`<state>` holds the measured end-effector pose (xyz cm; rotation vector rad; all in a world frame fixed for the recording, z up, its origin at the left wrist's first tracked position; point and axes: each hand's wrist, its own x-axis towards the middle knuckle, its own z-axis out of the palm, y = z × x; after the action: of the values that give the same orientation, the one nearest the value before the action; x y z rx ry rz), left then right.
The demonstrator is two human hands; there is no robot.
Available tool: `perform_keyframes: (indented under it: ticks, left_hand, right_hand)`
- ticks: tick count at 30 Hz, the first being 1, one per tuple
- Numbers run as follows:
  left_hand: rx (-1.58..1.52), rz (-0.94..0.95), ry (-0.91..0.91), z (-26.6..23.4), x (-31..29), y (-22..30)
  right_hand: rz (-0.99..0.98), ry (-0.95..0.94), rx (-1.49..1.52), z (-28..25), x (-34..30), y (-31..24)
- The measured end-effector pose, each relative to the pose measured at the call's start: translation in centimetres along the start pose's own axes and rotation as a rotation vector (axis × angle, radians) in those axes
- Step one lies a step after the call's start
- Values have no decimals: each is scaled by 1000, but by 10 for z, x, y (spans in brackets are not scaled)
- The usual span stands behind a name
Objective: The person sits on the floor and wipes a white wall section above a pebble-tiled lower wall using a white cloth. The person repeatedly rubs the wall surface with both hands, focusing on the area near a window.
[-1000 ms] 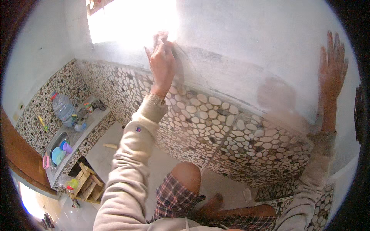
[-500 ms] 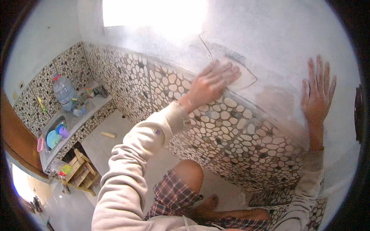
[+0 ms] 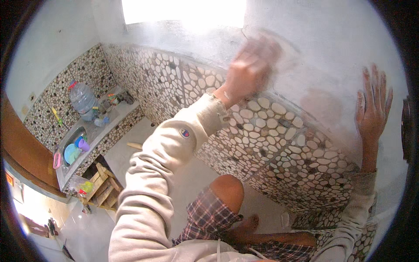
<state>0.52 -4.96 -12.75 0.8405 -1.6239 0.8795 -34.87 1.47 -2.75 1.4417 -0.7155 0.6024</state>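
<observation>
My left hand (image 3: 255, 65) is at the painted wall (image 3: 323, 48), just above the pebble-tiled lower part (image 3: 262, 131). It is smeared by motion. A thin pale sheet, which looks like sandpaper (image 3: 288, 47), lies between its fingers and the wall, and its blurred edge sticks out beyond the fingertips. Farther right, my right hand (image 3: 373, 105) rests flat against the wall, fingers stretched upward and holding nothing. Pale dust coats its fingers. Near it the wall bears a brownish patch (image 3: 322, 107).
A bright window (image 3: 183, 11) sits above. On the left, a pebble-sided counter (image 3: 115, 120) carries a large clear water bottle (image 3: 83, 98) and a basin with a purple cup (image 3: 84, 145). A wooden stool (image 3: 102, 187) stands below. My bent knee (image 3: 229, 192) is close to the tiled wall.
My left hand has swept upward along the wall, with the pale sheet moving under it. The right hand keeps its place on the wall, while the whole view has shifted slightly.
</observation>
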Motion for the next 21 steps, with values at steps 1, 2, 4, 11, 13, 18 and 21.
perform_keyframes:
  ticks: [1, 2, 4, 11, 13, 18, 21]
  left_hand:
    - [-71, 163, -17, -4, 3, -2]
    - [-142, 326, -33, -9, 5, -6]
    - [-32, 167, 27, -9, 10, -25]
    - [-18, 308, 32, -6, 19, -19]
    - [-5, 88, 116, 5, 15, -11]
    - [0, 279, 76, -4, 21, -21]
    - [15, 208, 157, -2, 19, -10]
  right_hand:
    - [-4, 2, 4, -1, 1, 1]
    - [-7, 2, 13, -2, 2, 1]
    - [9, -7, 42, -4, 1, -6]
    - [-15, -3, 21, -1, -3, 1]
    - [-7, -36, 33, 0, -5, -1]
    - [-13, -1, 50, -1, -9, 0]
    - [5, -29, 43, 0, -10, 0]
